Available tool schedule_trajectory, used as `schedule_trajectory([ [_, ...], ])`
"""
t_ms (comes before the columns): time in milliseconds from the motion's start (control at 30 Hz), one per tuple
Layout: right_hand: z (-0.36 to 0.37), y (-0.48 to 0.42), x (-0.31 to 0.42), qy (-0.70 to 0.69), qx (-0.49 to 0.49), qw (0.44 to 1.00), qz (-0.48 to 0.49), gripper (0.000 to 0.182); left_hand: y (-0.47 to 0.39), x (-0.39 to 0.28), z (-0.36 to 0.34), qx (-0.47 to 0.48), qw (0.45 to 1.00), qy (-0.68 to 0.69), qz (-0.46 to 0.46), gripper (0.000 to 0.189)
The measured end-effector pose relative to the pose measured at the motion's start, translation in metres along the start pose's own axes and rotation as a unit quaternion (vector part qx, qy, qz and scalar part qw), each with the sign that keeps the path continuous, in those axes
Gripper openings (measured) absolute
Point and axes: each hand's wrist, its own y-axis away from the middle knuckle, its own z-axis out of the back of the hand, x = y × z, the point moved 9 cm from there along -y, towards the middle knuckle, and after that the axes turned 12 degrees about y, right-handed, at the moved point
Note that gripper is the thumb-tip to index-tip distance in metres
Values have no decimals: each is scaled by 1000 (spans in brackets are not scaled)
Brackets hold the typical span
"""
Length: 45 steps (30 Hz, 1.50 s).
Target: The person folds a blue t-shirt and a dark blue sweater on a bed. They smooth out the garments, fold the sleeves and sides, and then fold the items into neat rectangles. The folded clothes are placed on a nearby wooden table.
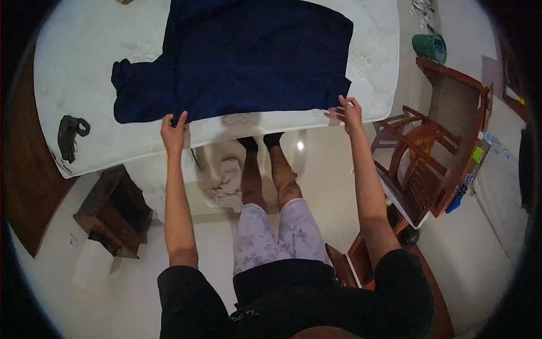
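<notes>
A dark navy cloth garment (262,59) lies spread on a white mattress (93,84), with a narrower part, like a sleeve, reaching left. My left hand (173,129) is at the garment's near edge, where the narrower part meets the wide part; its thumb and fingers are at the fabric, and whether they pinch it is unclear. At the near right corner is my right hand (349,112), fingers partly spread beside the fabric's edge; its grip there cannot be made out either.
A dark strapped item (70,137) lies on the mattress at the left. Below it stands a dark wooden cabinet (114,212). At the right are a wooden chair (417,156), a wooden table (482,106) and a green basket (427,47). A crumpled light cloth (226,184) lies near my feet.
</notes>
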Motion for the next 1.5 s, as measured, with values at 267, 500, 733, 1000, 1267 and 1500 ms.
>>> schedule_trajectory([
  [267,47,-16,-10,144,-123,979,72,19,18,10,21,-21,948,307,84,29],
  [500,-103,20,181,193,-166,878,406,29,26,41,25,-144,918,366,50,22],
  [733,-334,58,304,283,63,764,577,56,36,21,44,-168,972,-105,-123,23],
  [1000,-342,-38,353,165,244,935,198,69,-56,-6,158,-318,904,-217,-185,66],
  [1267,-359,-42,348,124,309,926,178,66,-113,-28,151,156,979,6,134,35],
  [1500,-344,-30,361,-197,276,920,196,40,-113,-41,274,-259,963,-23,76,29],
])
